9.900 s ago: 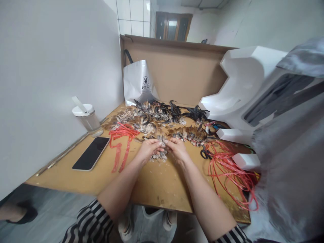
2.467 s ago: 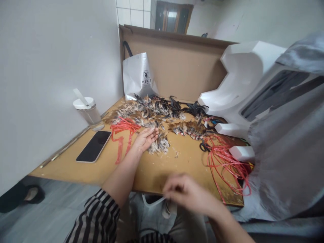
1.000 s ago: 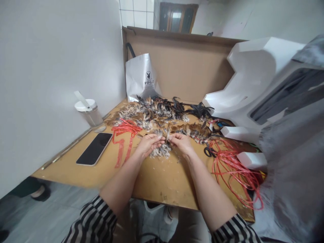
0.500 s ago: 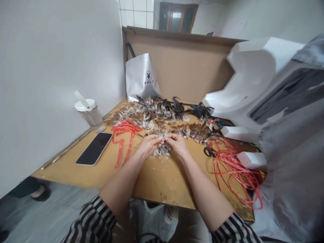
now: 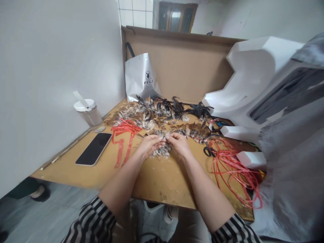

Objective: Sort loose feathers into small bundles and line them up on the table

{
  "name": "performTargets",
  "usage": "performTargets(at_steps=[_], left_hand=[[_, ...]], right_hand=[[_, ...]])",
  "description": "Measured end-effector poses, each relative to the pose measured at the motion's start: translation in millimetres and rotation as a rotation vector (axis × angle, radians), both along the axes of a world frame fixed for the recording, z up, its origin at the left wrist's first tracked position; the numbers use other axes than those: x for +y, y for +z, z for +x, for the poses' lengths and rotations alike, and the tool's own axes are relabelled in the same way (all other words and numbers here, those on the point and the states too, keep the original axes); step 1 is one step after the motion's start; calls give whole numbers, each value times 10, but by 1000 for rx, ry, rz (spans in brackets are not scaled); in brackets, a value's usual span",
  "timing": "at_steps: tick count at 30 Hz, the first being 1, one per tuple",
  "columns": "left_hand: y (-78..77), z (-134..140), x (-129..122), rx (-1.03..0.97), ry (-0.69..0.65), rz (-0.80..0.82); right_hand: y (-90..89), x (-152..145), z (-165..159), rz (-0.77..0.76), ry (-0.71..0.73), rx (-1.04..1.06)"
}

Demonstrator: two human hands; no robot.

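My left hand [image 5: 151,145] and my right hand [image 5: 177,144] meet fingertip to fingertip over the middle of the table, both closed in a pinch. Pale fluffy feathers [image 5: 162,150] show between and below them; my fingers grip some of these, though the exact piece is partly hidden. Behind my hands lies a long heap of brown, cream and black feathers [image 5: 141,113]. A bunch of brown feathers [image 5: 194,131] rests just beyond my right hand. Red plastic strips [image 5: 126,127] lie left of my left hand.
A phone [image 5: 93,149] and a lidded cup [image 5: 89,114] stand at the left. Scissors [image 5: 209,151] and tangled red strips [image 5: 233,168] lie at the right, near white foam blocks [image 5: 251,160]. A silver bag [image 5: 139,77] leans on the cardboard [image 5: 192,67] at the back.
My hands stay almost in place, with a slight shift of the fingertips, which look a little further apart. The rest of the table looks the same.
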State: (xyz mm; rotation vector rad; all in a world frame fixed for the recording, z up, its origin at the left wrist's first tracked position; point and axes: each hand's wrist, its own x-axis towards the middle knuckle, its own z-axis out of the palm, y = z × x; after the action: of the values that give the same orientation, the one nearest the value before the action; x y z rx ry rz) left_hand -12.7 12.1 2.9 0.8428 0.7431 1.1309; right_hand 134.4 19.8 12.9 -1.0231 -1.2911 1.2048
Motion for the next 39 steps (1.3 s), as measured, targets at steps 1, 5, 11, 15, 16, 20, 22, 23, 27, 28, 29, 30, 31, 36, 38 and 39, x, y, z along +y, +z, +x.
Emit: performTargets(at_steps=[1,5,11,15,16,20,22,23,27,28,29,30,31,36,38,39], left_hand=[[-1,-7,-1,-5,-21,-11],[-1,-15,3,3,-57,-42],[-8,0,11,35,-57,-29],[-13,5,11,48,-57,-12],[-14,5,11,48,-61,-8],[-13,7,9,53,-82,11],[-11,8,7,57,-93,16],[-9,8,6,59,-99,18],[7,4,-5,72,-117,28],[13,3,-9,77,-117,31],[18,1,-13,82,-117,35],[24,-1,-16,89,-119,39],[29,-2,-19,97,-120,45],[43,-2,-21,133,-115,73],[42,0,-19,143,-116,69],[41,0,-18,146,-116,65]], right_hand=[[2,2,10,22,6,-17],[4,7,29,120,28,-103],[16,1,31,181,18,-140],[14,-1,36,117,50,-75],[12,-2,40,90,60,-49],[7,-1,64,8,93,19],[3,5,75,-12,110,31],[-1,9,79,-21,120,38],[-28,30,85,-70,168,97],[-35,34,85,-84,178,117],[-42,36,86,-98,190,138],[-46,37,87,-110,202,158],[-49,36,88,-118,215,174],[-50,32,97,-134,229,171],[-52,38,100,-117,208,146],[-52,42,102,-103,195,132]])
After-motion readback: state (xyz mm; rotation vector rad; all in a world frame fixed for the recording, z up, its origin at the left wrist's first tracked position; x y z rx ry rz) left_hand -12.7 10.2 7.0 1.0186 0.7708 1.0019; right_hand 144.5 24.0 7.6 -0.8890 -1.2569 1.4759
